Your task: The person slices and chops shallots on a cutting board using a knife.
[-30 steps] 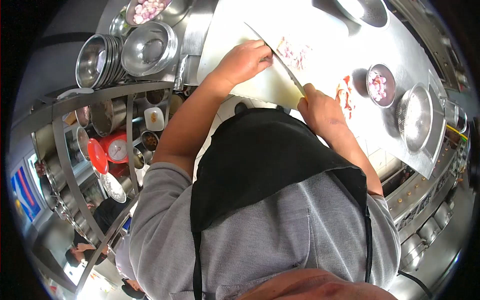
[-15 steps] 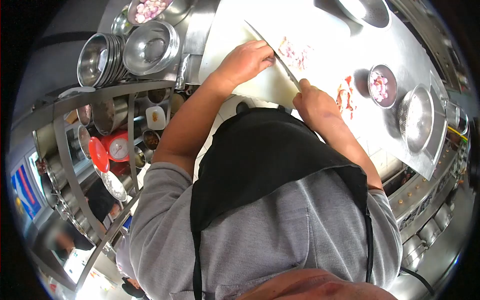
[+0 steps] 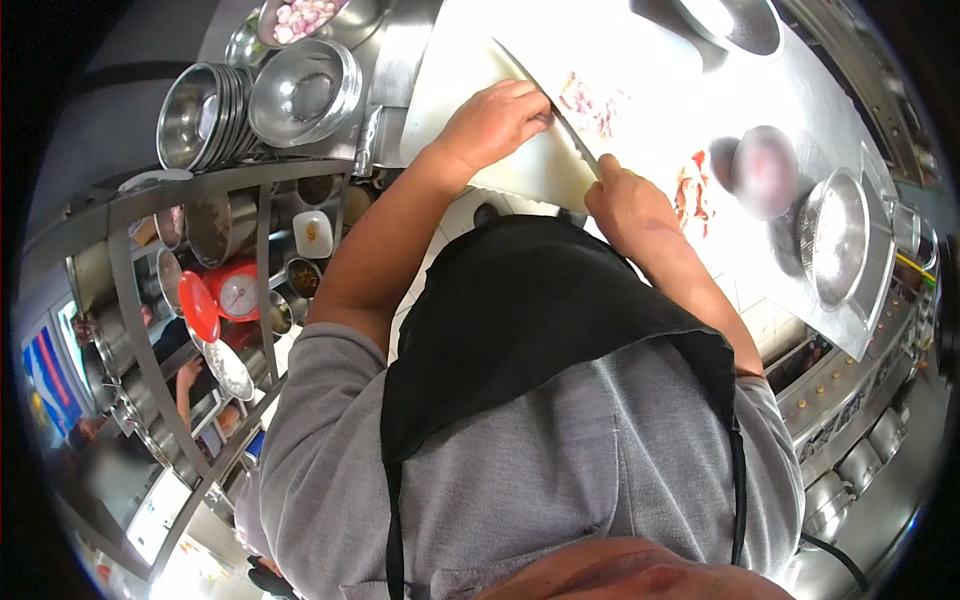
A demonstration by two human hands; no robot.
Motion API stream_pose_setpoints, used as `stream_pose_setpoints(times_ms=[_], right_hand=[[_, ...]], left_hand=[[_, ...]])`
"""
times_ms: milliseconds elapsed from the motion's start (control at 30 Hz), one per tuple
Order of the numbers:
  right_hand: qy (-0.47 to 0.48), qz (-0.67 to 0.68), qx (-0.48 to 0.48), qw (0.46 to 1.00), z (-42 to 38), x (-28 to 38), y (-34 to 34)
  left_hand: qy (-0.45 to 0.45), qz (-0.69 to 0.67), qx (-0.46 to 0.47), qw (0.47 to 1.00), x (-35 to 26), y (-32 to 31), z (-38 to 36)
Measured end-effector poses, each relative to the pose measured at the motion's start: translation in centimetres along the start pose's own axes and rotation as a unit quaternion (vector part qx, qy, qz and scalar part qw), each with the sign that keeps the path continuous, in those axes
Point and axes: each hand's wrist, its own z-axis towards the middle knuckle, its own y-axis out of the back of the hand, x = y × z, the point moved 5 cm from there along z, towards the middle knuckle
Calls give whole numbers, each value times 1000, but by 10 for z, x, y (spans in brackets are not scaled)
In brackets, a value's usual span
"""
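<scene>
My right hand [image 3: 627, 203] is wrapped around the handle of a long kitchen knife [image 3: 570, 130], its blade slanting up and left over a white cutting board [image 3: 440, 110]. Close against the blade's left side, my left hand [image 3: 500, 118] has its fingers curled down toward the board. Whatever lies under those fingertips is hidden. Just right of the blade is a small heap of cut pinkish-white pieces [image 3: 595, 106], which look like shallot. Reddish-brown peelings [image 3: 692, 190] lie on the bright surface to the right of my right hand.
A blurred bowl [image 3: 765, 172] and a perforated colander [image 3: 836, 238] stand at right. Another metal container [image 3: 735, 25] is at the top. Stacked steel bowls [image 3: 303, 93] and a bowl of peeled shallots [image 3: 300, 18] sit at left, above shelves with a red scale [image 3: 238, 292].
My hands and the knife stay almost in place. The bowl at right, sharp before, is now blurred. In the left background, another person has moved and an arm shows.
</scene>
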Motion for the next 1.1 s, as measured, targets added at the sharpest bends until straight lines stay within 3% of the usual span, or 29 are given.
stream_pose_setpoints(times_ms=[267,400,467,700,800,1000,1100], right_hand=[[1,17,0,1000,4,2,2],[-52,-11,44,998,0,0,-6],[7,-3,10,1000,10,-3,-11],[-37,-4,50,998,-1,1,-6],[21,-4,10,1000,14,0,-9],[-34,-6,34,999,4,2,-10],[18,11,9,1000,13,4,-6]], left_hand=[[6,7,-6,1000,-1,-1,-1],[6,9,-20,1000,-1,-3,-2],[16,12,-16,1000,0,-3,-3],[-12,22,-37,999,-3,-2,-5],[-3,21,-38,999,0,-3,-5],[-15,16,-54,998,-3,-3,-8],[-7,20,-52,998,-1,-2,-7]])
